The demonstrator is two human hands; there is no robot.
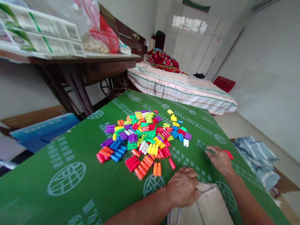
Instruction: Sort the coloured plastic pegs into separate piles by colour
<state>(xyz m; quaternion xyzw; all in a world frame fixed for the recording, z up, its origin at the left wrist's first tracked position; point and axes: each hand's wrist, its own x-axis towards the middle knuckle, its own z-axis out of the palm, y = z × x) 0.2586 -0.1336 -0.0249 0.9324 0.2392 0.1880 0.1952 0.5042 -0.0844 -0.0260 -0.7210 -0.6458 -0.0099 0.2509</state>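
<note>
My left hand point(184, 188), a closed fist, grips the upper edge of a beige cloth point(208, 203) with seams, which runs out of view at the bottom. To the right, over the green board, is my right hand point(219, 158); its thumb and forefinger point left, slightly apart, with nothing visible between them. Just beyond that hand's right side lies a red plastic piece point(228, 154), partly hidden. A loose heap of small plastic pieces point(142, 134), shaped like joined round-ended tubes in many colours, spreads left of both hands. Nearest my left hand is a single red piece point(172, 163).
The green board point(103, 193) carries white globe prints and lettering. At the left stands a dark wooden table point(112, 64) with boxes point(47, 34) and plastic bags. A bed point(182, 86) is behind the board, and a blue striped cloth point(256, 159) lies beyond its right edge.
</note>
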